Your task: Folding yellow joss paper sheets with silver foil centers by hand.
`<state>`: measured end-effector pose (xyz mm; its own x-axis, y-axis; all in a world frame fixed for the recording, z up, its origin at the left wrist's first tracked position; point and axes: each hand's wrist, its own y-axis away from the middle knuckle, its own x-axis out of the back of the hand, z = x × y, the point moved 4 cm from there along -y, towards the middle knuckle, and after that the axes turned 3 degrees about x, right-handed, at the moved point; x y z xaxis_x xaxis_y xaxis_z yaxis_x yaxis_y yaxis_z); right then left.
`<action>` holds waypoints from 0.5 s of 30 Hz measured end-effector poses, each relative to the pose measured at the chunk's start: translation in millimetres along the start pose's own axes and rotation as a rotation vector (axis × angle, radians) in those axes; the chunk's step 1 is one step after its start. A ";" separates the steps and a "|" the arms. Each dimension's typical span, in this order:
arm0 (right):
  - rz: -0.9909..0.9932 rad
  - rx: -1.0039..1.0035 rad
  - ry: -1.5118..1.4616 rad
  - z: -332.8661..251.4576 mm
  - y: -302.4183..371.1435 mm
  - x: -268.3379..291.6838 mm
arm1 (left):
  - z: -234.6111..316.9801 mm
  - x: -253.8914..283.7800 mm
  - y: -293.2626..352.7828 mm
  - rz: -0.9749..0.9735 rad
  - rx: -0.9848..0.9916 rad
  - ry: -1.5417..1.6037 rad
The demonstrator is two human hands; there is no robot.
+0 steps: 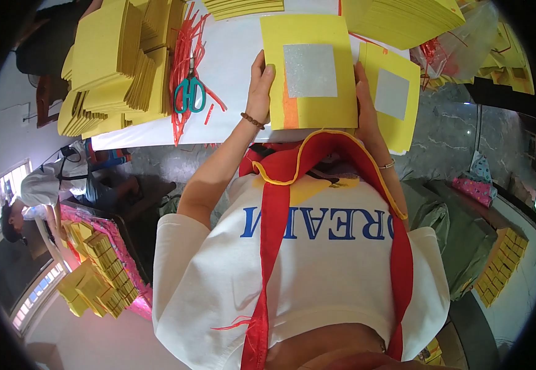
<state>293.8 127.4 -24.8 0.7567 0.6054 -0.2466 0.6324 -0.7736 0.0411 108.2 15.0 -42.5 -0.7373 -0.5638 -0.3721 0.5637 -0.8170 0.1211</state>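
Observation:
A stack of yellow joss paper (317, 112) with a silver square on its top sheet and an orange strip beside the square is held near the table's front edge. My left hand (260, 86) grips its left edge, thumb up and fingers partly hidden. At its right edge, my right hand (366, 102) is closed against the side; most of its fingers are out of sight. Just right of that hand lies another yellow sheet with a silver square (393, 94), jutting over the edge. Teal-handled scissors (190, 94) rest on red plastic strips (184, 49) to the left.
Tall piles of yellow paper (107, 52) fill the table's left side; more paper (403, 21) lies at the far right, near a clear plastic bag (465, 46). At left, a co-worker (55, 182) bends over yellow bundles (104, 265). Green covering (450, 240) drapes something at right.

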 end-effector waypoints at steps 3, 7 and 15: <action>-0.032 -0.080 0.002 6.1 0.4 -4.6 | -6.3 0.8 -2.0 0.002 -0.024 0.073; -0.021 -0.103 -0.096 1.9 0.2 -3.3 | -2.1 -7.0 -3.6 0.005 -0.016 0.060; 0.000 -0.001 0.049 -19.9 3.6 9.5 | 16.6 15.8 1.6 0.083 -0.032 -0.149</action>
<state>306.6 134.1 -7.8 0.7637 0.6143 -0.1987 0.6329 -0.7731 0.0425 91.2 2.8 -33.0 -0.7334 -0.6428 -0.2214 0.6348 -0.7640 0.1154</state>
